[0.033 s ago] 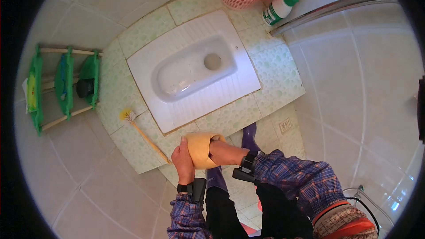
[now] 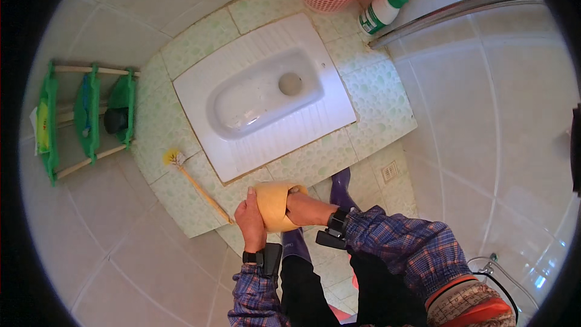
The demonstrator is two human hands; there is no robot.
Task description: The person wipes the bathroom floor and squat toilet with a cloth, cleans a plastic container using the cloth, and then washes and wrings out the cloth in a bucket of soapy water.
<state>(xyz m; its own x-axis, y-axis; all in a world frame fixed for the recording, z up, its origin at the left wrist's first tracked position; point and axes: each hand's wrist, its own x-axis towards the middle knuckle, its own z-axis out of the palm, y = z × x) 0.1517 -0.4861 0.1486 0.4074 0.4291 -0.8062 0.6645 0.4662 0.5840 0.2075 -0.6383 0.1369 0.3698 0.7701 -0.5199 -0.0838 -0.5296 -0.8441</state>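
A yellow curved thing point(image 2: 270, 207), smooth like a sheet or cloth bent round, is held between my two hands in front of my legs; its exact kind is unclear. My left hand point(image 2: 250, 218) is closed on its left side, thumb up along the edge. From the right, my right hand point(image 2: 305, 207) reaches into its bend and grips it, with most of the fingers hidden. To the left lies a toilet brush point(image 2: 204, 189) with a long yellowish handle and a yellow and white head. Beyond my hands is a white squat toilet point(image 2: 296, 144) set in the raised tiled floor.
A red and white basket point(image 2: 327, 1) and a white bottle point(image 2: 376, 15) with a green cap stand at the back. At left is a green rack point(image 2: 89, 115) with small items. A metal pipe point(image 2: 454, 17) runs along the right wall. A floor drain point(image 2: 390, 171) lies below the step.
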